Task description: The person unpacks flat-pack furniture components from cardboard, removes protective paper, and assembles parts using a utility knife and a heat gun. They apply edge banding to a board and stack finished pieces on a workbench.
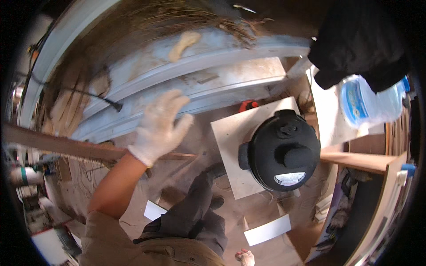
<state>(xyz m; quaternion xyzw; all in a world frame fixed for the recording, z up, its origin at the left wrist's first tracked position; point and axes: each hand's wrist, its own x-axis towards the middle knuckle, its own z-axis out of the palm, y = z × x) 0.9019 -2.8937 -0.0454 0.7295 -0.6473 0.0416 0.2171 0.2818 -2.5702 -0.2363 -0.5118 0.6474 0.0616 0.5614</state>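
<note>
My left hand [162,126], in a white knitted glove, is stretched out in front of me with fingers and thumb apart and nothing in it. A long wooden strip [66,145] passes behind its wrist. To the right, a black round pressure cooker [284,150], with a lid knob, side grips and a white label, stands on a square pale board [230,159]; neither hand touches it. At the lower edge, only part of my right hand [245,257] shows, gloved, its fingers curled around red bits that I cannot make out.
A pale-blue metal frame [195,66] crosses ahead, bearing a bone-shaped tan piece [184,45] and dry twigs [191,17]. A large clear water bottle [372,102] lies right under black cloth [364,48]. White panels [267,230] sit low; a wooden shelf unit [377,199] borders the right.
</note>
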